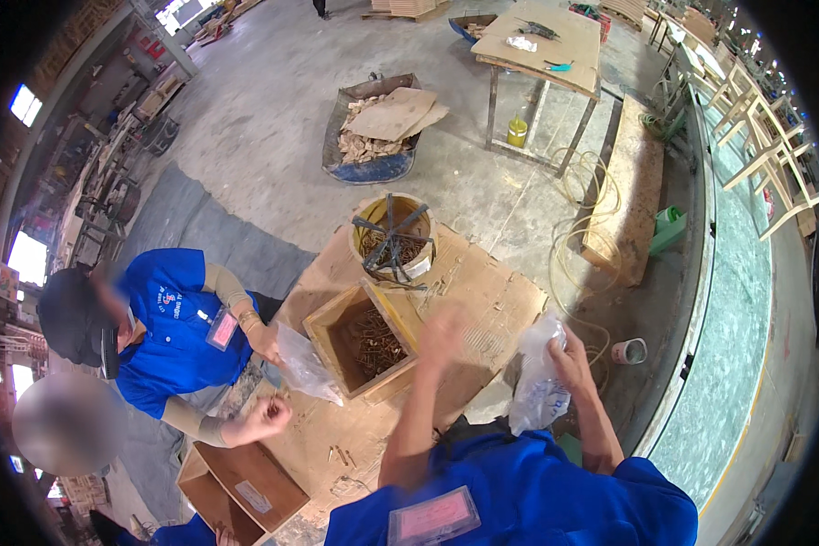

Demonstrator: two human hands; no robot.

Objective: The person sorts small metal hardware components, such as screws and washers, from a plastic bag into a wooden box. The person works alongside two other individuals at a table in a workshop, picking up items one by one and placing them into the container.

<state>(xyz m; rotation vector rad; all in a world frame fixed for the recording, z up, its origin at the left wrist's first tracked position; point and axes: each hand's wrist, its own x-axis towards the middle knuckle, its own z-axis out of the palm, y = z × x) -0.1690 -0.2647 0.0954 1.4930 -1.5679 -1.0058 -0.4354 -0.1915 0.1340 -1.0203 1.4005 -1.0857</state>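
Observation:
My right hand (571,360) grips the upper part of a clear plastic bag (539,382), which hangs at the right side of the worktable. Motion smears my left hand (450,326), raised just right of a wooden box (335,320); its fingers cannot be made out. Inside the box lies a heap of brownish screws (379,346). Behind it stands a round tub (366,246) of similar screws, with black straps crossing its top. Across the table, a co-worker holds another clear plastic bag (306,366) in one hand; the other hand (266,419) is curled over the table.
Several loose screws (338,455) lie on the cardboard-topped worktable (482,273). An open brown wooden box (262,482) sits at its near left corner, with another person's fingers on it. Beyond are a cart of wood scraps (373,168), a second table (555,45) and a hose (560,259).

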